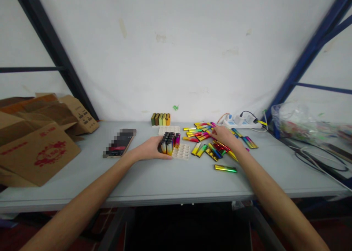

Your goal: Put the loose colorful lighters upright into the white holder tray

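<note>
My left hand (150,148) curves around the left side of several upright lighters (167,144) with black tops, standing in a white tray with round sockets (183,152). A pink and purple lighter (177,139) stands at their right. On the right, my right hand (220,134) reaches into a loose pile of shiny multicoloured lighter sleeves (202,133), fingers bent together; what they pinch is too small to make out. One yellow-green piece (225,168) lies apart, nearer the front edge.
Behind stand a block of green, brown and yellow lighters (160,119) and another white tray (169,129). A phone (119,144) and cardboard boxes (44,152) lie left. A power strip (242,123), cables (316,157) and plastic bags (297,122) are right.
</note>
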The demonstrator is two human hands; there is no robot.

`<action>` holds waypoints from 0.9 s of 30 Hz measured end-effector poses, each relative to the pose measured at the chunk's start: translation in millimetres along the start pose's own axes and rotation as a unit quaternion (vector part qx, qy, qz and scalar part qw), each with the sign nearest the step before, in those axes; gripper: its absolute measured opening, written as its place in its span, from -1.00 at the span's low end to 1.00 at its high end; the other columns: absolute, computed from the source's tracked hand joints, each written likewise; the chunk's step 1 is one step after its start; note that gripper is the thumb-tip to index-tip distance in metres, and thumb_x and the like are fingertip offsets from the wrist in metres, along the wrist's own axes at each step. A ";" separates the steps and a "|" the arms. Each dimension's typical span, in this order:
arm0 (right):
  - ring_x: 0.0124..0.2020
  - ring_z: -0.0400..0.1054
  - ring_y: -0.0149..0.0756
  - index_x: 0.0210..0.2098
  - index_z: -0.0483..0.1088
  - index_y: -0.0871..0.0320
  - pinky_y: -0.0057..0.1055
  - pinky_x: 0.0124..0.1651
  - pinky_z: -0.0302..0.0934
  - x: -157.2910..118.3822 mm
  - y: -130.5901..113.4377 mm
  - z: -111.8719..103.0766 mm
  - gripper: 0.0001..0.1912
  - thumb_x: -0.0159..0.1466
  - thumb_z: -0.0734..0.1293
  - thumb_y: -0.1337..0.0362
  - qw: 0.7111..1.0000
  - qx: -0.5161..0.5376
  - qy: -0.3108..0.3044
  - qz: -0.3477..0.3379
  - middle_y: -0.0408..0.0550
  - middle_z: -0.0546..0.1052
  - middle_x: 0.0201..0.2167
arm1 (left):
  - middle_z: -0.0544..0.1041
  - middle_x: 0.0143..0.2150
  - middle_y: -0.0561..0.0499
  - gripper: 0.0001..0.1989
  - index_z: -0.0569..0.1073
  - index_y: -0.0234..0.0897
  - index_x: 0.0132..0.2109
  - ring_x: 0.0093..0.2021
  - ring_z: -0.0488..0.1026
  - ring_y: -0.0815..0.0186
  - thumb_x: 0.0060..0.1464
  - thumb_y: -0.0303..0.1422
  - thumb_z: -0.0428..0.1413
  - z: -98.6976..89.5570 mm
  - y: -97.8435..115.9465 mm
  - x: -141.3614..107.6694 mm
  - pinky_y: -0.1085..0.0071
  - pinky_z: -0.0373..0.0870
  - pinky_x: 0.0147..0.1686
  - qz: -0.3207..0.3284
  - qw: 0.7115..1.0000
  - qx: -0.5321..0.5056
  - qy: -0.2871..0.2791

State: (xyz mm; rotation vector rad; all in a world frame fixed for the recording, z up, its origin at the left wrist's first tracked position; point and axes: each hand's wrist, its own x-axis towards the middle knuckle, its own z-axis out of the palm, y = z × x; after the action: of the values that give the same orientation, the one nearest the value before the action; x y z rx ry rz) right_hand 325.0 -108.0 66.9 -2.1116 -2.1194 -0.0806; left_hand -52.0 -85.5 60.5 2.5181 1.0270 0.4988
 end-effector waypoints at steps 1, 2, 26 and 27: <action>-0.22 0.52 -0.10 -0.26 0.56 0.20 -0.32 -0.18 0.27 0.0 1.8 0.8 -0.79 0.40 0.33 0.24 1.000 0.003 -0.008 -0.001 0.17 0.62 -0.26 | 0.59 0.16 -0.15 -0.12 0.48 -0.27 0.20 0.11 0.54 -0.09 -0.20 0.15 0.37 0.2 -0.3 0.0 0.15 0.45 0.17 -0.001 1.000 0.001 0.002; -0.23 0.52 -0.09 -0.27 0.56 0.20 -0.31 -0.19 0.27 0.0 2.1 1.3 -0.82 0.38 0.34 0.27 1.000 0.004 -0.011 -0.002 0.17 0.63 -0.28 | 0.60 0.14 -0.14 -0.13 0.49 -0.26 0.19 0.09 0.55 -0.09 -0.20 0.14 0.37 0.4 -0.5 0.0 0.14 0.46 0.16 -0.004 1.000 0.001 0.002; -0.26 0.45 -0.25 -0.18 0.54 0.21 -0.33 -0.18 0.29 -8.6 -49.7 -18.9 -0.54 0.15 0.49 -0.05 0.832 0.545 0.053 -0.092 -0.02 0.61 -0.28 | 0.58 0.18 -0.13 -0.14 0.48 -0.26 0.19 0.12 0.53 -0.07 -0.20 0.12 0.38 -1.5 4.1 -1.0 0.13 0.43 0.20 -0.009 1.000 -0.023 -0.005; -0.26 0.44 -0.26 -0.19 0.53 0.20 -0.34 -0.18 0.29 -10.7 -53.2 -19.9 -0.56 0.16 0.48 -0.05 0.830 0.548 0.044 -0.096 -0.03 0.60 -0.29 | 0.57 0.19 -0.13 -0.13 0.48 -0.25 0.20 0.12 0.52 -0.06 -0.20 0.12 0.38 -1.3 3.7 -0.9 0.13 0.42 0.21 -0.008 1.000 -0.027 -0.005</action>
State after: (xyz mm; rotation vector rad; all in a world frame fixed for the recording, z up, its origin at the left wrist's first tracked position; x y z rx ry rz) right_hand 273.2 -121.9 88.6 -1.1589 -1.6268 0.7977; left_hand -51.0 -88.3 63.1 2.4618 1.0155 0.5018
